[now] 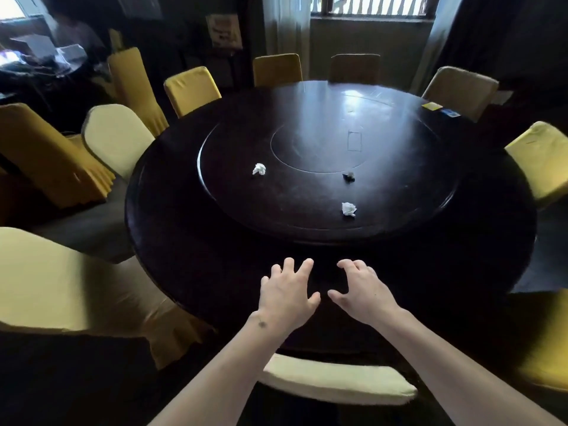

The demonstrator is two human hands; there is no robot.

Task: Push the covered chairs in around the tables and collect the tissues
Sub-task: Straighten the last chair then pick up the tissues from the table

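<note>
Two crumpled tissues, the near tissue [349, 208] and the far tissue [259, 169], lay on the turntable [399, 210], well beyond both hands. The left hand [287, 295] and right hand [361, 290] reached forward over the dark surface [184, 256], palms down, each grip spread and holding nothing, above a covered chair [335, 379] tucked at the near edge.
</note>
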